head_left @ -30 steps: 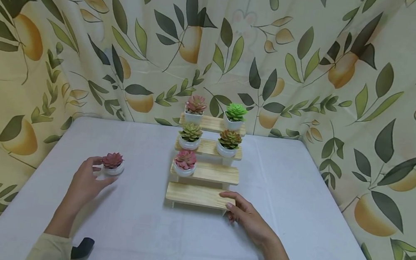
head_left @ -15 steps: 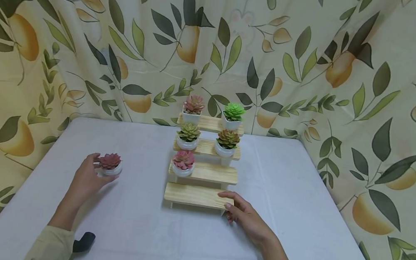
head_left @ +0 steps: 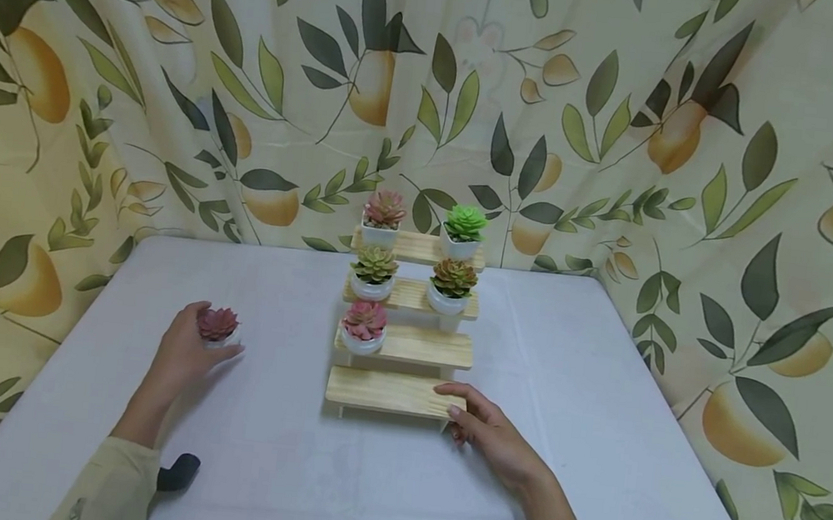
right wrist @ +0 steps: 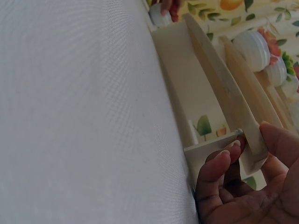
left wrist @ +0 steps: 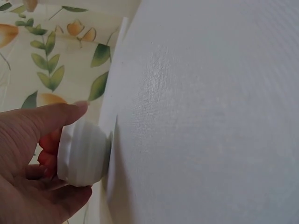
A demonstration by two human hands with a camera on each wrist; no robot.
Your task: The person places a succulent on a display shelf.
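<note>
On the left of the table, a dark red potted succulent (head_left: 218, 324) sits in a small white pot (left wrist: 83, 151). My left hand (head_left: 185, 347) grips this pot, thumb on one side and fingers round the other. The pot's base is right at the tabletop in the left wrist view. At the centre stands a stepped wooden display stand (head_left: 396, 392) with light plank shelves on white supports. My right hand (head_left: 493, 435) pinches the right end of its lowest plank, thumb on one face and curled fingers near the white support (right wrist: 212, 148).
Two succulents, a pink one (head_left: 383, 211) and a bright green one (head_left: 463, 224), stand on the top shelf. Below are a pale green one (head_left: 374, 266) and a brownish one (head_left: 454, 279). A pink succulent (head_left: 364, 322) occupies the third shelf's left end. A patterned curtain (head_left: 429, 127) hangs behind.
My left hand has moved in closer round the dark red succulent's pot and now covers more of it. The right hand stays at the lowest plank. The head view has shifted slightly.
</note>
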